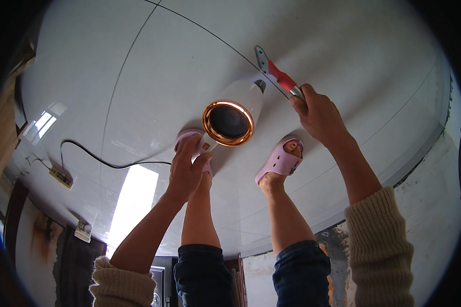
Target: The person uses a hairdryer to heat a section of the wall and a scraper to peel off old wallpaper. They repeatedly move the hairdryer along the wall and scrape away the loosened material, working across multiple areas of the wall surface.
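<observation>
My left hand [185,170] grips the handle of a white hair dryer [242,93] with a copper-coloured ring around its mesh air intake. The dryer's dark nozzle points up and to the right, close to a dark seam line [215,35] between floor tiles. In my right hand [322,115] is a scraper [279,75] with a red collar, a metal shaft and a flat metal head. Its head lies over the seam, just beyond the nozzle; whether it touches the tile I cannot tell.
A black cord [96,156] runs left from the dryer towards a power strip [60,177] on the glossy tiled floor [150,96]. My feet, in pink clogs [279,159], stand below the dryer. A wall with worn plaster [426,199] rises at the right, and a small box [83,231] sits lower left.
</observation>
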{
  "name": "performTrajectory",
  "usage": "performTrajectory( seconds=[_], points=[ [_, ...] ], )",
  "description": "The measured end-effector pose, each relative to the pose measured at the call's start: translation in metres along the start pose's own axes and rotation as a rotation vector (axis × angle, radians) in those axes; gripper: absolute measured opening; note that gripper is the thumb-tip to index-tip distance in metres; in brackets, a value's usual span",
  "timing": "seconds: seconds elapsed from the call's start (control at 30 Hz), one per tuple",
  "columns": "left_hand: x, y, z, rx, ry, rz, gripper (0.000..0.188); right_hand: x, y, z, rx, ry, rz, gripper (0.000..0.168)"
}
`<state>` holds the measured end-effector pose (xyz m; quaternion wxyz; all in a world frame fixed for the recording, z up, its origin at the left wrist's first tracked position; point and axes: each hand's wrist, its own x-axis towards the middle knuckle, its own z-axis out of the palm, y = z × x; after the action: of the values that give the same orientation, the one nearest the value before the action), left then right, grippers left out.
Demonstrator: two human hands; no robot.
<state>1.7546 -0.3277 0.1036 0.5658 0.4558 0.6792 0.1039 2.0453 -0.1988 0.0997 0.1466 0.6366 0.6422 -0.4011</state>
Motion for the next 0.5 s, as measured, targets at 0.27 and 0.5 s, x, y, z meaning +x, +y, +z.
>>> performTrajectory(
  seconds=[0.27,0.5],
  points=[
    [0.003,0.0,0.002,-0.025,0.0,-0.028,0.037,0.0,-0.023,0.002,-0.236,-0.007,0.004,0.021],
    [0.003,0.005,-0.007,-0.002,-0.004,-0.041,0.037,0.004,-0.06,-0.003,-0.324,-0.022,0.0,0.021]
  ],
)
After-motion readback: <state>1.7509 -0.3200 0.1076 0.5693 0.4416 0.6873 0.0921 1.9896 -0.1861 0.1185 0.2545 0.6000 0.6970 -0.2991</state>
